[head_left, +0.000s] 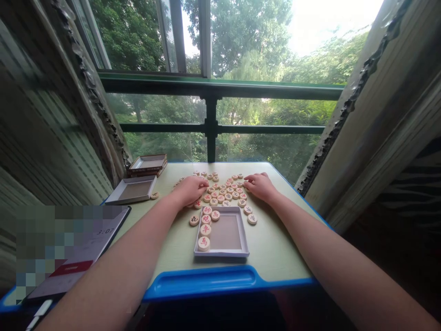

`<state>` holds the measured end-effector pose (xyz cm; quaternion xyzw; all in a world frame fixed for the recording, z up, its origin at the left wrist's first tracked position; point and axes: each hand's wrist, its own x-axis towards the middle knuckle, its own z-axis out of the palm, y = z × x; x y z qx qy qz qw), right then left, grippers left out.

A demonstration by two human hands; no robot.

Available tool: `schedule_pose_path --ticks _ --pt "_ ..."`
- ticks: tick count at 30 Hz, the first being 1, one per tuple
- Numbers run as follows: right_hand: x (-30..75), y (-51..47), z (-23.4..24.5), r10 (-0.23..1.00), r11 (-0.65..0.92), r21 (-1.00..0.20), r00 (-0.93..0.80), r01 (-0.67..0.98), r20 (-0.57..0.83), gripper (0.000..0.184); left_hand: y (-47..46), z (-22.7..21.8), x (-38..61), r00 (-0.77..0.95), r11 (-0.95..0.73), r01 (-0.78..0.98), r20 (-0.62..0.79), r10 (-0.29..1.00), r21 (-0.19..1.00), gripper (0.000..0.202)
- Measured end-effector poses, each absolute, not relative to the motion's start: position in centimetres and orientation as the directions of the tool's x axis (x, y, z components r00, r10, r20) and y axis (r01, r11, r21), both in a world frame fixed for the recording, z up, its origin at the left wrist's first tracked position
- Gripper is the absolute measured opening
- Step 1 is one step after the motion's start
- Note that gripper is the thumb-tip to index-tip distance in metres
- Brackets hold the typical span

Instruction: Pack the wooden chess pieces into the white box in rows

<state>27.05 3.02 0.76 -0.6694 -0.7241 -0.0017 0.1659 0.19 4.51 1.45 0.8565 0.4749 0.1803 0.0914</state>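
Xiangqi pieces (222, 192), round and pale with red or dark characters, lie spread in a cluster on the table. My left hand (193, 189) is over the cluster's left side, palm down, its fingers bent and pressed together; anything in them is hidden. On the right edge of the cluster rests my right hand (261, 185), fingers loosely bent and apart, the tips beside some pieces. A shallow white box (244, 234) sits nearer to me. Along its left side stands a column of red-marked pieces (206, 230), with another red piece (215, 215) beside the column's far end.
At the back left are an open box lid (119, 197) and stacked boxes (149, 163), with one piece (155, 195) alongside. A tablet (86, 257) lies at the left edge. The table (282, 248) has a blue rim; a window and curtains stand beyond.
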Motion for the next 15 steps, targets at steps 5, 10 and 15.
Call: schedule_pose_path --ticks 5,10,15 --pt "27.5 2.92 1.09 0.973 0.086 -0.278 -0.021 0.957 0.229 0.034 4.02 1.74 0.33 0.455 -0.509 0.792 0.23 0.86 0.336 0.028" --pt "27.68 2.82 1.5 0.99 0.047 -0.311 -0.002 0.949 0.143 0.029 3.66 2.09 0.52 0.446 -0.504 0.799 0.237 0.863 0.329 0.03" --pt "27.28 2.53 1.7 0.99 0.007 -0.318 0.038 0.948 0.136 0.026 3.69 2.07 0.49 0.463 -0.516 0.799 0.231 0.856 0.309 0.029"
